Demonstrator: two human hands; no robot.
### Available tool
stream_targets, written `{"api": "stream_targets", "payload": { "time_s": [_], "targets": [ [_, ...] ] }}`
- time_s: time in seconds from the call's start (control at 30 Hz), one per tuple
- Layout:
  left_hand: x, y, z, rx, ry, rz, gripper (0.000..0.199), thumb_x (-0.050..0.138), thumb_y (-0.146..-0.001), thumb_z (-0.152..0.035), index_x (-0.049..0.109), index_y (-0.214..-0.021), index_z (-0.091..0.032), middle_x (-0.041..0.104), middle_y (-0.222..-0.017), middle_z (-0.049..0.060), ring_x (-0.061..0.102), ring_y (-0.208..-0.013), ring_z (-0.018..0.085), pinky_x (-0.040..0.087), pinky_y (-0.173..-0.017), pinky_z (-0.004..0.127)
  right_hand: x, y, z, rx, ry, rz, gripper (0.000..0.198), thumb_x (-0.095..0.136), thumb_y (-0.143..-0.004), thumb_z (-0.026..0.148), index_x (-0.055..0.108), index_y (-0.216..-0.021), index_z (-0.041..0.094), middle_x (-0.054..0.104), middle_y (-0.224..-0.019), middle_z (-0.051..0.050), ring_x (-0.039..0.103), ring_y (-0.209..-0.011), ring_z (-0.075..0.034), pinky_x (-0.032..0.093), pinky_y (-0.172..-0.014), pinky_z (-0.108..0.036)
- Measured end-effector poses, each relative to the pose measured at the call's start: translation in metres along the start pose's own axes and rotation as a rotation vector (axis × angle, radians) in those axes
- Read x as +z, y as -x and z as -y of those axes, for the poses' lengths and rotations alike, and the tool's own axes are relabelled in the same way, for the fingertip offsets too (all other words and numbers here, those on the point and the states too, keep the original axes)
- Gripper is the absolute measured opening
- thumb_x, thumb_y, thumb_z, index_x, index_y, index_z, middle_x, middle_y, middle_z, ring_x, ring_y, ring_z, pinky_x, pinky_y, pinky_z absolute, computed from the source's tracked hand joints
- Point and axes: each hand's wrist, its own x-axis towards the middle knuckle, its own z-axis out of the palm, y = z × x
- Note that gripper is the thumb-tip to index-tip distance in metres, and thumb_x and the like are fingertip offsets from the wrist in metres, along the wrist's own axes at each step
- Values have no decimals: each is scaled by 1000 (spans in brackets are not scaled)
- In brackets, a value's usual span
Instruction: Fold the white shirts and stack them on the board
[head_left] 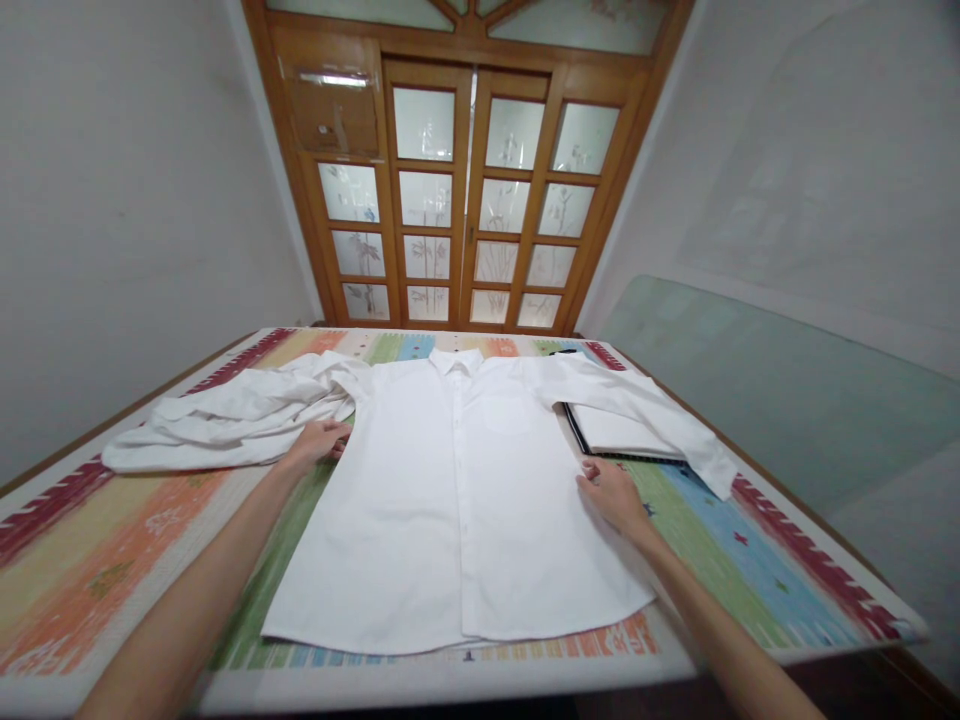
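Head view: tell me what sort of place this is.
Probably a room in a home, judging by the wooden doors with patterned glass panes and the striped cover with a white shirt laid out on it.

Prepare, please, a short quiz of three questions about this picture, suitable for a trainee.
1. True or false: the white shirt lies with its collar toward the doors.
2. Choose: the right hand is at the shirt's (a) collar, (b) bottom hem, (c) side edge.
3. Complete: the hand nearer the crumpled white cloth is the ____ hand.

Key: 1. True. 2. (c). 3. Left.
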Motion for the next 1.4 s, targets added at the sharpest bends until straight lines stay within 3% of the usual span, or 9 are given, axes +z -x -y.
{"api": "stream_targets", "payload": {
  "time_s": [0.1,0.23,0.37,0.53,0.63,0.8,1.13,1.27,1.4],
  "targets": [
    [1,2,-3,-41,-57,109,23,69,-66,-37,63,-67,-14,60,-57,-1,56,-51,13,44,-48,23,-8,-5,0,27,65,91,20,57,-80,21,68,-94,13,72,-80,-7,65,-81,-21,43,-74,-26],
    [6,0,-5,-31,-161,67,20,66,-66,-33,60,-60,-15,47,-46,-5,47,-46,11,35,-45,22,-14,-9,0,25,91,144,13,56,-78,14,69,-82,15,72,-79,-7,65,-79,-19,40,-72,-25],
    [6,-1,-6,-32,-276,35,18,64,-70,-33,61,-63,-16,49,-45,-4,49,-47,13,36,-48,24,-19,-6,0,7,76,142,15,54,-79,12,67,-74,15,71,-76,-6,64,-74,-18,38,-68,-25],
    [10,5,-14,55,-645,-20,22,56,-80,-36,63,-72,-17,69,-73,5,66,-78,22,45,-66,26,-21,2,-1,2,100,192,13,58,-78,22,66,-71,15,70,-72,-7,63,-71,-18,37,-63,-25],
    [20,13,-19,99,-870,-95,31,41,-91,-35,65,-89,-15,71,-93,13,66,-95,27,46,-74,31,-21,4,1,4,139,221,14,56,-79,21,66,-71,15,70,-73,-7,63,-72,-19,34,-61,-25],
    [34,30,-19,144,-1046,-191,43,25,-97,-30,55,-116,-7,69,-97,21,67,-96,30,49,-76,36,-23,4,3,8,155,256,17,55,-81,22,66,-72,15,70,-74,-7,62,-72,-18,32,-60,-24],
    [33,35,-9,217,-1101,-245,42,23,-97,-30,54,-117,-8,68,-98,20,67,-92,31,50,-75,41,-24,11,1,-6,166,220,16,51,-83,21,62,-73,16,67,-74,-6,60,-72,-18,36,-64,-26],
    [40,43,-5,437,-1089,-292,40,32,-94,-33,58,-115,-10,61,-120,22,57,-114,33,47,-89,45,-18,28,15,-191,231,-34,17,50,-86,24,63,-92,15,66,-97,-14,60,-94,-26,45,-81,-36],
    [65,62,5,598,-998,-126,51,34,-94,-43,55,-127,-12,49,-142,16,41,-134,30,34,-109,45,2,47,30,-527,73,-101,37,45,-93,37,57,-121,15,55,-131,-17,49,-124,-28,41,-103,-44]
  ]
}}
